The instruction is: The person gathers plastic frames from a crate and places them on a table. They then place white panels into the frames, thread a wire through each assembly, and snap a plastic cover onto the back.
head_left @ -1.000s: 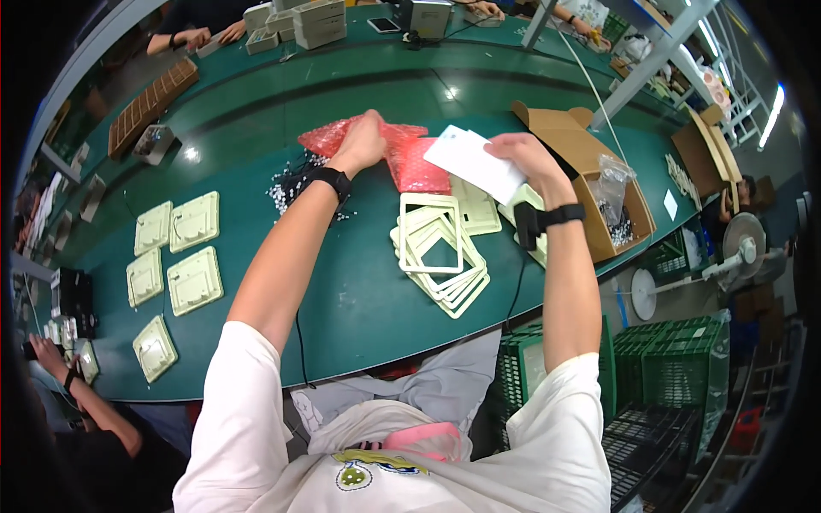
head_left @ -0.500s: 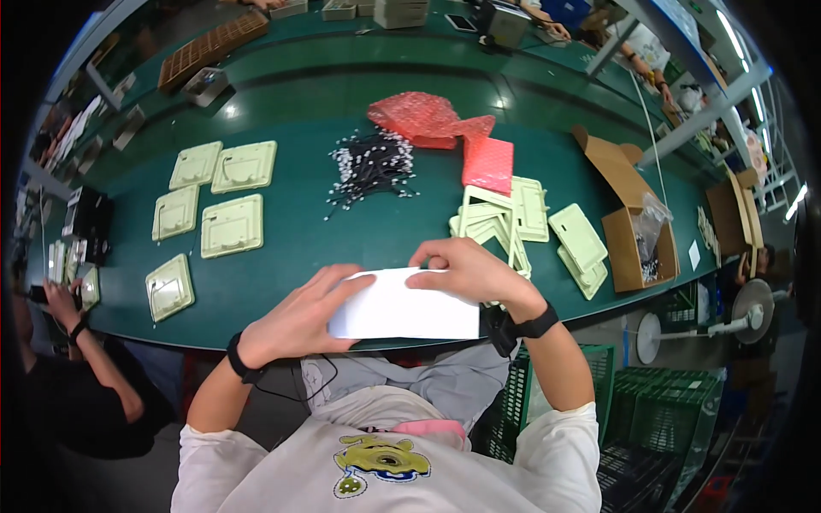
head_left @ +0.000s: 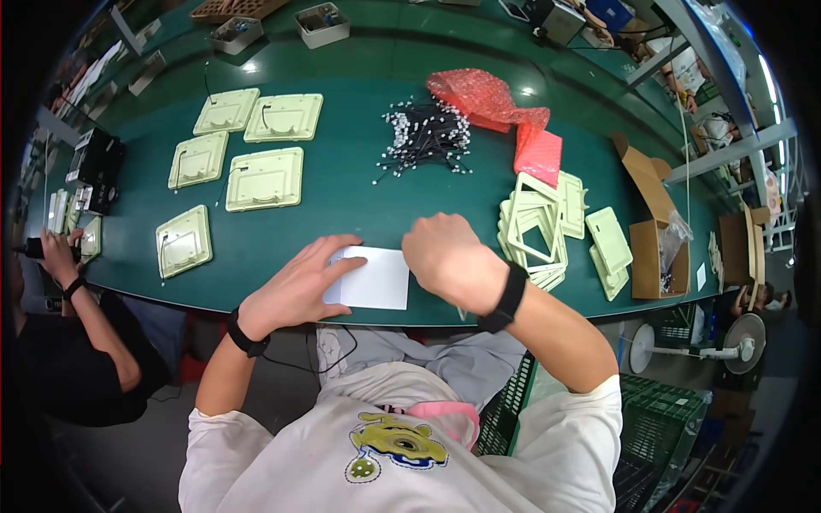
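Note:
A white sheet of paper (head_left: 377, 280), looking folded, lies at the table's near edge in front of me. My left hand (head_left: 299, 280) grips its left end, with the thumb on top and the fingers around the far and near sides. At the paper's right edge my right hand (head_left: 453, 263) is curled closed, knuckles up. Its fingertips are hidden under the hand, so what they hold cannot be seen. Beyond the hands is a heap of short black cables with white ends (head_left: 425, 137). Pale green rectangular frames (head_left: 534, 227) are piled to the right of my right hand.
Several pale green panels with cables (head_left: 265, 178) lie on the left. Red bubble wrap (head_left: 479, 96) sits behind the cables. To the right are two pale green panels (head_left: 609, 241) and an open cardboard box (head_left: 658, 261). A co-worker's hand (head_left: 60, 261) works at the far left.
The visible paper has become narrower, its right end now by my closed right hand. That hand has turned knuckles up and shifted slightly right. The view has shifted, moving the table items rightward.

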### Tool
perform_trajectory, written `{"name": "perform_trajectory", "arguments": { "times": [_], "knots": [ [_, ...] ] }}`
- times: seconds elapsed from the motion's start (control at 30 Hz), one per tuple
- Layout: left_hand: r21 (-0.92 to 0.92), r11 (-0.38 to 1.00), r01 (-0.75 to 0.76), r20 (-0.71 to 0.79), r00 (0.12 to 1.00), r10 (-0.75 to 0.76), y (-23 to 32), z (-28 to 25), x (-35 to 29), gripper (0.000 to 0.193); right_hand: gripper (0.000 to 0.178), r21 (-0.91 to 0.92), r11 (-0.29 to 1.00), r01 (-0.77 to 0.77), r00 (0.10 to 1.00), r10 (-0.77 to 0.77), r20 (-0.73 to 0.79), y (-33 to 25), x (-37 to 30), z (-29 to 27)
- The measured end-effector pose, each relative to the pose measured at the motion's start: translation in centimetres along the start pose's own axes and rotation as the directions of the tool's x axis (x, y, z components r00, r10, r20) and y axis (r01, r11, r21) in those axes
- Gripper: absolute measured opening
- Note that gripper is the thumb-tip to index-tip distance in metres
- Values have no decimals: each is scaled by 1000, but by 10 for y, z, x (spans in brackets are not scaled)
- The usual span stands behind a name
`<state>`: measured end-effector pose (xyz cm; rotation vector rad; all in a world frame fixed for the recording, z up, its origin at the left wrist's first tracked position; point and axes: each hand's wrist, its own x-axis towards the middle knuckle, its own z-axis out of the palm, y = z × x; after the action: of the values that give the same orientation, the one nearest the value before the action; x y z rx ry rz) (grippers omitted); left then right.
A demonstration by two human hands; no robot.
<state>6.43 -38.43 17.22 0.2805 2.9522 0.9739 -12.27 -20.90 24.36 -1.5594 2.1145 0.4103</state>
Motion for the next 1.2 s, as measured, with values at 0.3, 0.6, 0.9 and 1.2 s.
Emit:
{"name": "perform_trajectory", "arguments": {
  "times": [0.3,0.6,0.9,1.2],
  "knots": [
    [-34,995,98,-75,992,-101,-15,-18,1,56,52,266,964,6,989,-46,142,21,35,-13],
    [84,956,282,-207,943,-260,-64,-30,147,20,55,469,883,34,950,117,-288,43,6,65],
    [-133,885,447,-59,887,-457,-55,-41,151,13,15,469,883,3,849,245,-469,85,26,35],
    [-641,647,413,27,854,-519,-64,-55,115,11,17,336,932,138,815,86,-573,87,73,22]
  ]
}}
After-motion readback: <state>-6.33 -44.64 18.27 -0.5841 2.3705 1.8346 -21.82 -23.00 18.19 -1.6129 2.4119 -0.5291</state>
